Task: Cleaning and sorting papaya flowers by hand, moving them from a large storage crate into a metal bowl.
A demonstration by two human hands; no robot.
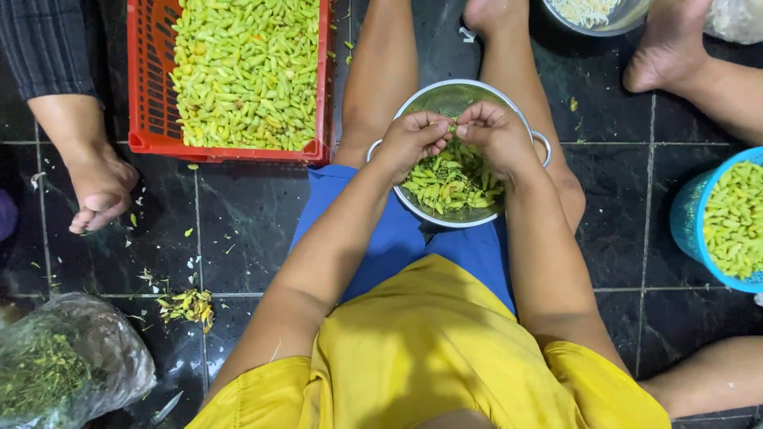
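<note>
I am bending both arms inward, my left hand (412,141) and right hand (494,135) meeting fingertip to fingertip, pinching one green bud (452,127) just above the colander (445,99) between my legs.

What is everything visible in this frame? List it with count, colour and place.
crate: one, red, top left, full of yellow-green buds
colander: one, metal, between the person's legs, holding buds
tub: one, blue, right edge, holding buds
bowl: one, metal, top right
plastic bag: one, clear, bottom left, green scraps inside
floor tiles: dark, littered with scraps
co-worker's hand: one, left side
co-worker's foot: one, top right
left hand: over the colander, pinching a bud
right hand: over the colander, fingertips meeting the left
</note>
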